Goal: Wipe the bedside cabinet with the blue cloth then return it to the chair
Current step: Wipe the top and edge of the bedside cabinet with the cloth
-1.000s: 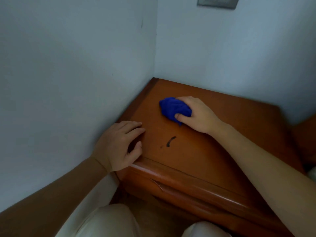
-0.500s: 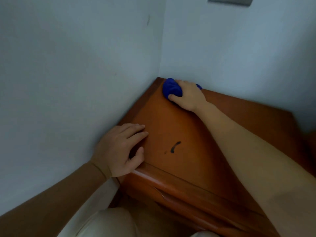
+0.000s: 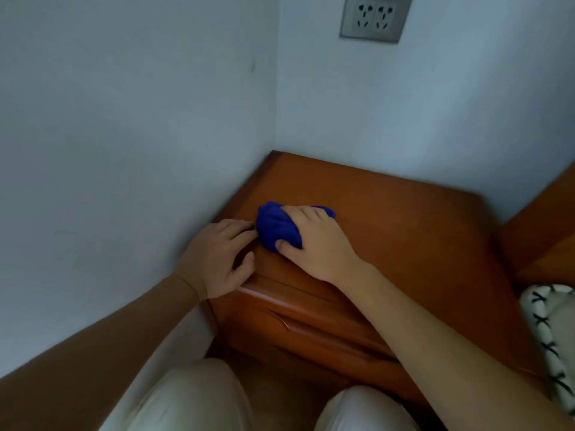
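Blue cloth point(image 3: 277, 227), right fingers point(image 3: 306, 214) clutching it

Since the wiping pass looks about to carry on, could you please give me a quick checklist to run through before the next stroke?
1. Blue cloth gripped in the right hand: ok, bunched under the fingers.
2. Cloth in contact with the bedside cabinet top: ok.
3. Left hand bracing the cabinet's front left corner: ok, but it lies close beside the cloth, so steer the stroke away.
4. Path to the right free of objects: ok, bare wood.
5. Dark mark on the top removed: cannot tell, the hands cover that area.
6. Chair ready for the cloth's return: cannot tell, out of view.
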A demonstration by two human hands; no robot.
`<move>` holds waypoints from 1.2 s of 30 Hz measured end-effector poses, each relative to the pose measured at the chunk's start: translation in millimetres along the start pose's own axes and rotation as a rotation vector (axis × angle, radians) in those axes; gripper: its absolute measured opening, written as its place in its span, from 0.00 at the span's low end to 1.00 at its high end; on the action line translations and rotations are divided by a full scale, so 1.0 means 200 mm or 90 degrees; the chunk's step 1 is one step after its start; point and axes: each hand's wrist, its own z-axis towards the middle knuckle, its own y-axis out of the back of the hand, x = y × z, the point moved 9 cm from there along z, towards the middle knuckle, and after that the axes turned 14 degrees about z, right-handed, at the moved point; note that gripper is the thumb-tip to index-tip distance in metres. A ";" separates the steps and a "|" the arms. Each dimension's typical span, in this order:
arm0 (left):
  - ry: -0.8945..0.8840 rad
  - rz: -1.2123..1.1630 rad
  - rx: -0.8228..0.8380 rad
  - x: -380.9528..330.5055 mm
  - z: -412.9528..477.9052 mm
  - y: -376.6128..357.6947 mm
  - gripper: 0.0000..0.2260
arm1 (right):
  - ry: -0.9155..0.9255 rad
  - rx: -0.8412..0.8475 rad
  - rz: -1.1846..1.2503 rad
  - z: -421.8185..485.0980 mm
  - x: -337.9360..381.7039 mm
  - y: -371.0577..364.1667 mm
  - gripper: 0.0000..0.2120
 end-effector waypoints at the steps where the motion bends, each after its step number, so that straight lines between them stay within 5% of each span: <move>1: 0.003 0.000 0.004 0.00 0.00 0.00 0.20 | -0.004 0.003 0.002 -0.04 0.00 0.02 0.32; 14: 0.109 0.001 0.065 -0.10 0.01 0.00 0.25 | -0.145 -0.062 -0.001 -0.50 -0.22 0.31 0.34; 23: 0.027 -0.066 0.090 -0.56 0.30 -0.03 0.32 | -0.259 -0.135 -0.035 -0.74 -0.50 0.56 0.33; 36: 0.067 -0.085 0.078 -0.54 0.33 -0.11 0.28 | -0.339 -0.172 -0.072 -0.35 -0.89 0.70 0.33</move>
